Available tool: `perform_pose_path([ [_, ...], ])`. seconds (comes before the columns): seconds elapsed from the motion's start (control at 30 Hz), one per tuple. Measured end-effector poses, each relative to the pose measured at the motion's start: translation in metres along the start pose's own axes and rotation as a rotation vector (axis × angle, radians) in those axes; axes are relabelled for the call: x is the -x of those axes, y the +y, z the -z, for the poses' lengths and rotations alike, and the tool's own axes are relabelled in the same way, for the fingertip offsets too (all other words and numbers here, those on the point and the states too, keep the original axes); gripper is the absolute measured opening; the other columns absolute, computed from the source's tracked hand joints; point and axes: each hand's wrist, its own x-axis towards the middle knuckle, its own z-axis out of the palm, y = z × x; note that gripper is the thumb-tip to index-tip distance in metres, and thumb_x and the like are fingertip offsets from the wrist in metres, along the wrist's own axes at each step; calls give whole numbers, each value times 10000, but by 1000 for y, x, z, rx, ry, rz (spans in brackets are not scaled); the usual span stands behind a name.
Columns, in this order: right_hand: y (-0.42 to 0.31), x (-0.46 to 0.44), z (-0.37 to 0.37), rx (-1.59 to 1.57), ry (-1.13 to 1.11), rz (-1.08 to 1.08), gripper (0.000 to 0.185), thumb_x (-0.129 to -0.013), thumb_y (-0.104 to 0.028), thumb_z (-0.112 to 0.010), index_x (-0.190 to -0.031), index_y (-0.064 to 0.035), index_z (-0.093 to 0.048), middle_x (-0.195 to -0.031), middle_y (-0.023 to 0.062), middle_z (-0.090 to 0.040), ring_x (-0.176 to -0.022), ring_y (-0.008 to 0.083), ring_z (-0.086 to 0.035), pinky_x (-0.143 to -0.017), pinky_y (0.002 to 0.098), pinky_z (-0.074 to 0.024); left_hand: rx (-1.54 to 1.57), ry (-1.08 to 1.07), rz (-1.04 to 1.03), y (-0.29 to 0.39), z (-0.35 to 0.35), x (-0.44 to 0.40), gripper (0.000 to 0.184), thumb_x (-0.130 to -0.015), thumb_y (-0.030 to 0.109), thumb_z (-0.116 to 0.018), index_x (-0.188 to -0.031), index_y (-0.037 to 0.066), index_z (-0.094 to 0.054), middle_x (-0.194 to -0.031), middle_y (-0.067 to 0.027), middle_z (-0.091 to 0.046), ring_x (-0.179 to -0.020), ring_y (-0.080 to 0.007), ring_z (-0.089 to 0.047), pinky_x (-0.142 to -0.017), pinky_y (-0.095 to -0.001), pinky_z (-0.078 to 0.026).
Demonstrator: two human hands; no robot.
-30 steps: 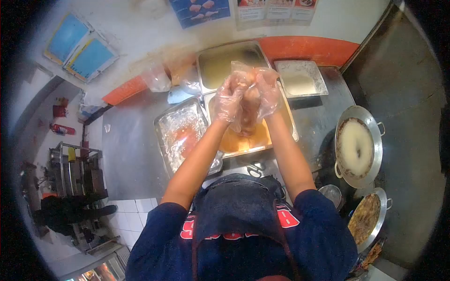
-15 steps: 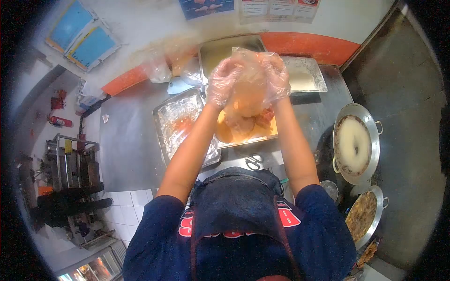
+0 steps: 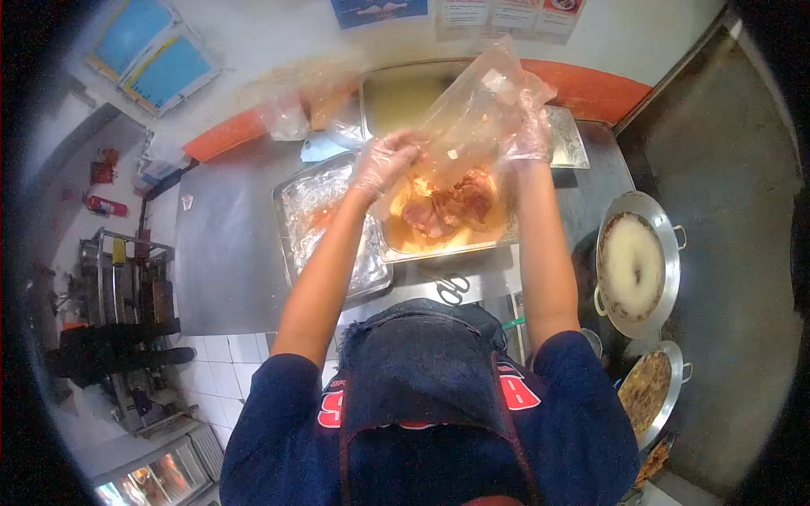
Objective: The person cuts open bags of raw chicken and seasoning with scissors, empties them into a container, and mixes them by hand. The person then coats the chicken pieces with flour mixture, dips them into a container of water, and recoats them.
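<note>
Both hands wear clear plastic gloves. My right hand (image 3: 530, 135) grips a clear plastic bag (image 3: 472, 101) near its upper right side. My left hand (image 3: 385, 165) has its fingers closed at the bag's lower left edge. The bag is stretched slantwise between them, with small pale bits clinging to it. Below it, reddish raw meat pieces (image 3: 451, 209) lie in orange-yellow liquid in a metal tray (image 3: 456, 251). The bag hides the tray's back part.
Left of the meat stands a foil-lined tray (image 3: 295, 240). Black-handled scissors (image 3: 453, 290) lie in front. Behind are a pan of yellowish liquid (image 3: 396, 101) and a metal tray (image 3: 569, 139). Two metal pans (image 3: 637, 266) with hot-looking contents stand at right.
My hands have moved apart, the left lower and the right outward. The bag, bunched over the tray before, is now pulled out flat and higher, and more meat shows below.
</note>
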Motion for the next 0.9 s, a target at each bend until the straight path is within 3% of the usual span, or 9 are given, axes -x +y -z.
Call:
perform_pose_path([
  [0.2,5,12,56,208,178,-329,398,-885,-249,-686,-1207,-68,-536,-1096,102,-626,-893,233,-621,-723,360,-516,231,-41,-146,21,35,-1,225,-879,102,-637,-1086,25,-677,-993,-37,-685,-914,-119,-615,-855,-276,-482],
  [0.33,10,49,69,230,227,-401,393,-881,-213,-683,-1214,-75,-528,-1077,115,-629,-891,249,-619,-730,374,-520,255,14,-74,37,33,7,182,-874,96,-637,-1042,34,-672,-971,-28,-677,-889,-118,-609,-825,-276,-481],
  [0.43,11,69,80,202,188,-403,336,-878,-213,-673,-1165,-75,-568,-1110,110,-621,-934,247,-599,-813,389,-510,384,40,-107,48,36,19,153,-871,99,-637,-1010,37,-652,-957,-23,-664,-875,-113,-598,-801,-266,-474],
  [0.53,9,81,78,254,205,-394,365,-869,-152,-674,-1194,-44,-547,-1097,151,-626,-935,259,-609,-809,390,-519,372,127,-10,69,60,36,174,-878,123,-622,-1022,24,-631,-960,-46,-654,-890,-120,-594,-789,-255,-471],
  [0.63,12,97,66,209,93,-457,345,-877,-128,-659,-1190,-38,-546,-1082,150,-634,-910,256,-625,-797,378,-529,491,213,-16,83,91,59,193,-893,140,-596,-1031,9,-629,-972,-55,-654,-881,-134,-604,-781,-265,-494],
  [0.77,18,129,27,223,-86,-575,344,-889,-135,-636,-1199,-14,-549,-1076,144,-646,-881,230,-645,-777,343,-532,590,401,25,118,130,111,266,-907,133,-564,-1133,0,-612,-1080,-101,-646,-988,-186,-621,-841,-303,-523],
  [0.8,20,139,13,203,-185,-570,330,-887,-141,-635,-1174,8,-571,-1063,135,-653,-890,221,-647,-781,336,-531,215,455,-27,98,164,125,302,-913,116,-547,-1192,9,-589,-1135,-119,-635,-1060,-212,-612,-854,-330,-531],
  [0.83,25,149,0,195,-204,-591,330,-887,-141,-635,-1174,8,-571,-1063,135,-653,-890,221,-647,-781,336,-531,205,482,-23,103,180,140,302,-913,116,-547,-1192,9,-589,-1135,-119,-635,-1060,-212,-612,-854,-330,-531],
  [0.9,33,175,-22,151,-338,-853,268,-882,-112,-652,-1130,-22,-604,-1028,104,-654,-880,179,-627,-805,313,-511,555,665,-3,111,203,171,307,-905,98,-561,-1199,13,-584,-1149,-108,-633,-1065,-213,-608,-873,-346,-521],
])
